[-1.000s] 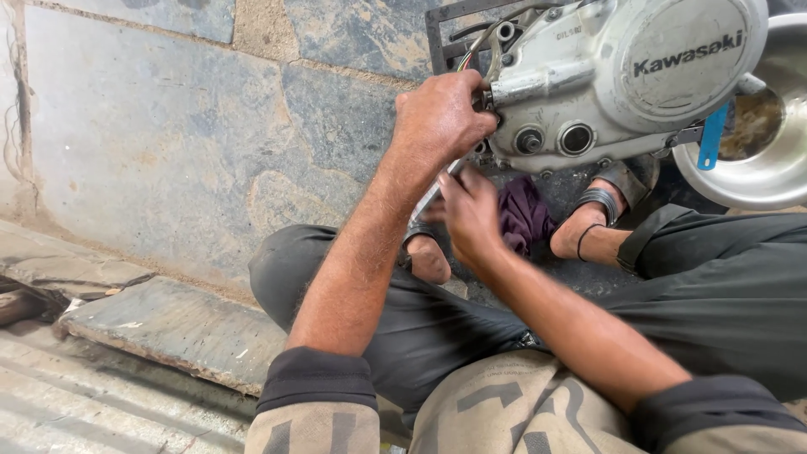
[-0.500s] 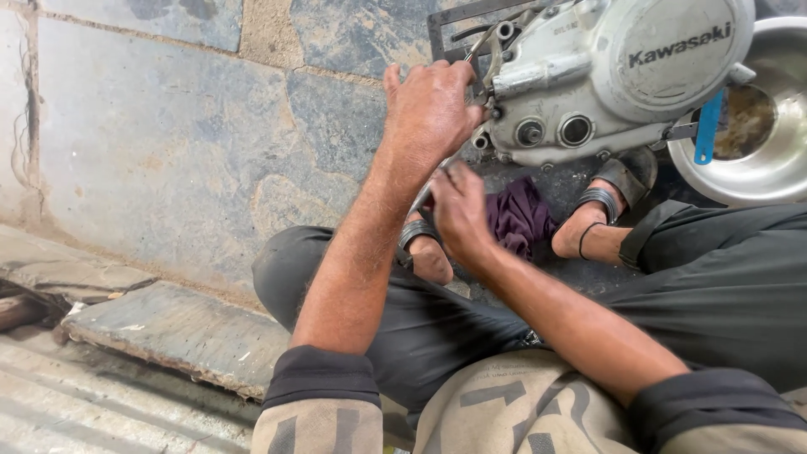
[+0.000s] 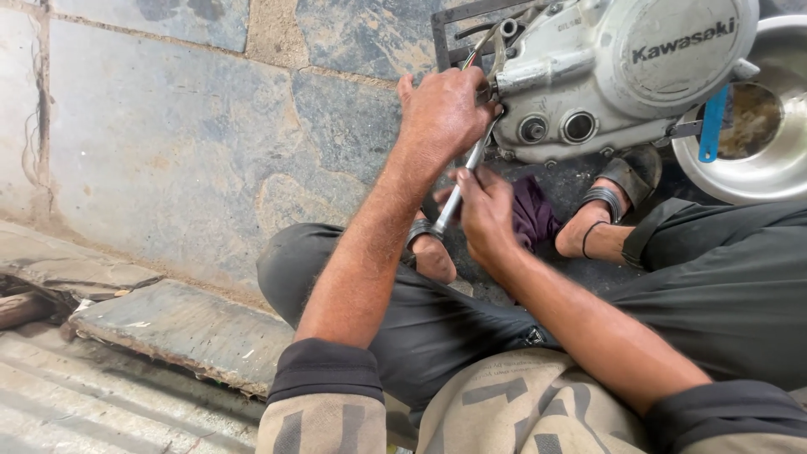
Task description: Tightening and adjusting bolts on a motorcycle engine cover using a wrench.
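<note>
head-worn view, facing down, close

We see stone wall [image 3: 168,143] upper left, steel bowl [image 3: 756,168] upper right, purple rag [image 3: 534,214] mid-frame, broken slab [image 3: 176,332] lower left.

Left hand [image 3: 444,113] on the silver engine casing [image 3: 605,80], right hand [image 3: 486,214] around a slim metal tool [image 3: 461,187].
</note>
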